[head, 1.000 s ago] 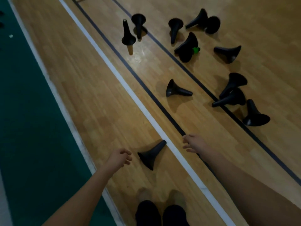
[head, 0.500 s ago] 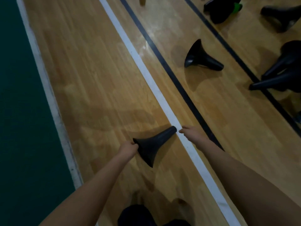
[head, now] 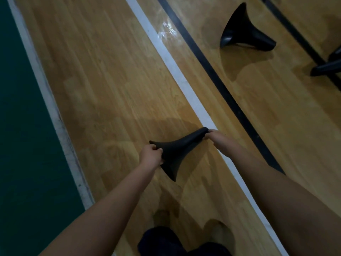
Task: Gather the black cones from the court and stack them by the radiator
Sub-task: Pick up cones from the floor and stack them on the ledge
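Both hands are on the same black cone [head: 177, 152], which lies on its side on the wooden floor [head: 103, 74]. The left hand [head: 150, 157] is curled around the rim of the wide flared base, fingers wrapped over the edge. The right hand [head: 220, 142] has its fingertips pinched on the narrow tip, right where that tip meets the white line [head: 177, 69] painted across the boards. So the cone sits just left of the white line, tip pointing up and right, base toward the person.

Around it: a black line [head: 217, 80] runs alongside the white one, a bit further right. Past that, another cone [head: 243, 32] lies tipped over at the top, well apart from the held one. At the far right edge the narrow end of one more cone [head: 326, 68] pokes into view, lying over a second black line; the rest of it is cut off. Down the left side there's a dark green strip of flooring [head: 20, 126] with a pale border. At the bottom, dark trouser legs [head: 166, 241] show between the forearms. Nothing lies between the hands and the cone; the boards next to it are bare.
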Available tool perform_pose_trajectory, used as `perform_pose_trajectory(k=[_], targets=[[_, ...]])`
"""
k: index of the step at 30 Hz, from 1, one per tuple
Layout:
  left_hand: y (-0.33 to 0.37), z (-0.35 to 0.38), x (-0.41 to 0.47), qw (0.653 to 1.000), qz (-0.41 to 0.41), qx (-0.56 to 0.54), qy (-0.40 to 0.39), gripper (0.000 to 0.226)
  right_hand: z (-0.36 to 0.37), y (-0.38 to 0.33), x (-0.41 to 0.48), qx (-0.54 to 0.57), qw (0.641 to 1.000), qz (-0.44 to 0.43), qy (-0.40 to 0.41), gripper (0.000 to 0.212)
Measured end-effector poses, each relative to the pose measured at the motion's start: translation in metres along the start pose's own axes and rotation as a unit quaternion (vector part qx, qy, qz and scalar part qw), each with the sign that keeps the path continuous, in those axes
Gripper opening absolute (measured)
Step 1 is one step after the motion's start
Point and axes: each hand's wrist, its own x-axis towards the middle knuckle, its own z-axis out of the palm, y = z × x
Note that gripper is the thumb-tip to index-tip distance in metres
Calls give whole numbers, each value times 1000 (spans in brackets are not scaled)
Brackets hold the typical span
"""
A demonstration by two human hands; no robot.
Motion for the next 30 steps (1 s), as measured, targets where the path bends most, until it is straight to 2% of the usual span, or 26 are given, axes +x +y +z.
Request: perform_pose_trajectory(k=[2,6,9,14,18,23,30], targets=[[9,-12,-20,1000,5,7,-6,46,-4,-7,-26,2,1000,-4,2,57],[44,-46,-92,998,25,40,-29,44,-25,-37,-105,7,1000,-11,19,46],[74,-72,-150,998,35,46,-31,44,-46,-68,-169,5,999,-8,32,51],[137,-125,-262,995,69,61,-47,39,-83,-133,-290,18,998,-23,52,46],[187,-162,-334,995,84,43,-42,33,-109,-181,-369,53,996,-39,65,34],[243,-216,-424,993,117,14,-25,29,-131,-244,-462,165,979,-71,92,18],[294,-274,-519,988,145,-56,-22,41,-149,-311,-565,210,962,-138,107,26]])
